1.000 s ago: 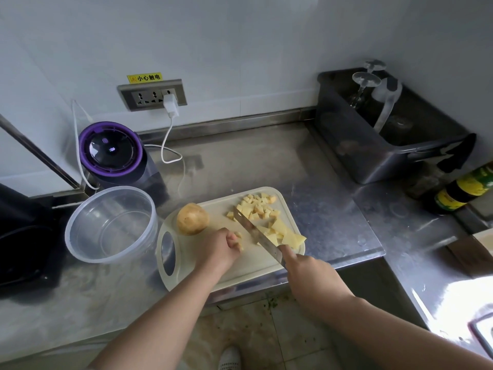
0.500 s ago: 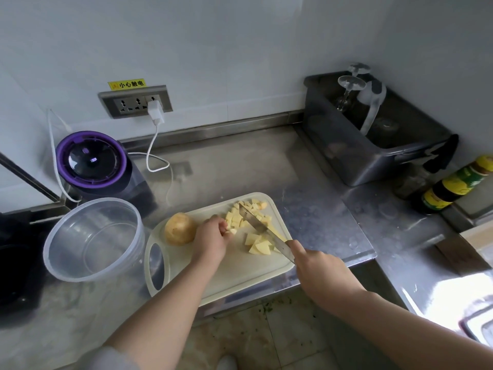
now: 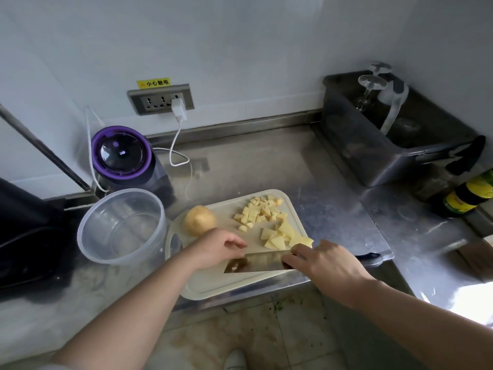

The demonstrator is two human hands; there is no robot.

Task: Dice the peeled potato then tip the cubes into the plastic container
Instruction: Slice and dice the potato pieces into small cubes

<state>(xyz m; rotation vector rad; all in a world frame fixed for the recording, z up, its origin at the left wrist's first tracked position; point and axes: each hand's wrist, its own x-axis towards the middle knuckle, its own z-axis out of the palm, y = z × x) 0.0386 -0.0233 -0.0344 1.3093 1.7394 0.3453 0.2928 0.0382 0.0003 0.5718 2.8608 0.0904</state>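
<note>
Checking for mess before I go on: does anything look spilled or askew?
Below the counter edge, green bits litter the floor, like dropped scraps. The board lies skewed at that edge. No cubes lie off it.

A rounded pale plastic cutting board is set at the front edge of the brushed steel counter, with a clear round plastic container just beside it on the left. On the board, a whole tan potato is placed rear left, small yellow potato cubes rear right, larger potato wedges before them. A broad steel cleaver is held over the board's near part
</note>
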